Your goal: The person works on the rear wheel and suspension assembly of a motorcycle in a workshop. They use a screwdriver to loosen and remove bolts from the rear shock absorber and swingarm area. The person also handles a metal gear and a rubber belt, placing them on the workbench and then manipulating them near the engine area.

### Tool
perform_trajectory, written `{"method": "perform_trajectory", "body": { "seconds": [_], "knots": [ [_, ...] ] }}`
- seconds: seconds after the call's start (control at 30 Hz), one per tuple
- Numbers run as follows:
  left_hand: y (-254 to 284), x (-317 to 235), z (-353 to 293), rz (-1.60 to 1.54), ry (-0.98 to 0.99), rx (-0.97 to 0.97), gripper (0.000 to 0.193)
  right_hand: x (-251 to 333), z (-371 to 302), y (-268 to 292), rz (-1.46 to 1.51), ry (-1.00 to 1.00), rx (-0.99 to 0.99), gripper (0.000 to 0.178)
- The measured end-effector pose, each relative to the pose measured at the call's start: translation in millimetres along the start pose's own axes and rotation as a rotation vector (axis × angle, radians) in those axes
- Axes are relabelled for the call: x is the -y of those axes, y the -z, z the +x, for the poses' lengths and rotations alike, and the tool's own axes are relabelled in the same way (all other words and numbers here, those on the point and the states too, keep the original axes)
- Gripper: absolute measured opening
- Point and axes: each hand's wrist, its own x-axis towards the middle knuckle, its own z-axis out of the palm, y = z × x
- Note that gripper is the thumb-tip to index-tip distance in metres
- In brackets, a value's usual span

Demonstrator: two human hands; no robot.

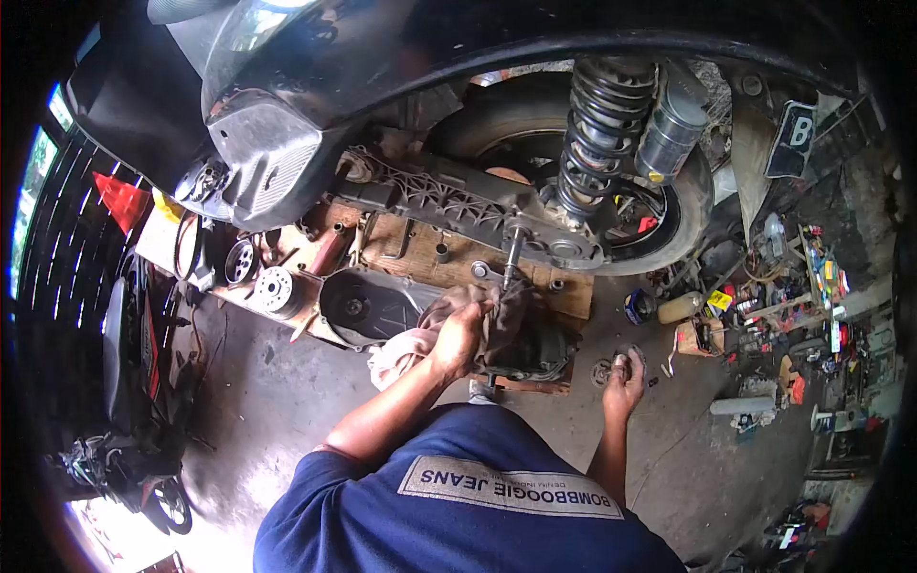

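My left hand (460, 339) is closed on a bunched, grimy rag (406, 355), beside the dark metal casing (535, 349) at the near end of the wooden board (463, 253). A slim metal rod (513, 256) rises by its fingertips; whether they touch it I cannot tell. Off to the right, over the floor, my right hand (625, 384) has its fingers curled around a small, dark round metal part (605, 371), partly hidden by them. An open black engine cover (368, 304) lies left of the rag.
Above the board sit the scooter's long engine case (449, 205), coil spring shock (597, 138) and rear wheel (683, 220). Pulleys (277, 289) and hand tools lie on the board's left. Cluttered tools and parts (826, 296) fill the right; another motorbike (129, 372) stands at left.
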Motion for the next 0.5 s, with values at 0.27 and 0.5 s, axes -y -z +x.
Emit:
{"method": "perform_trajectory", "body": {
  "seconds": [0.27,0.5],
  "knots": [
    [15,-95,-99,-0.474,-0.051,0.379,0.042,118,-62,-95,-0.067,0.353,0.483,0.068],
    [74,-115,-182,-0.19,-0.639,0.241,0.031,157,-144,-247,-0.025,0.491,1.22,0.051]
  ]
}}
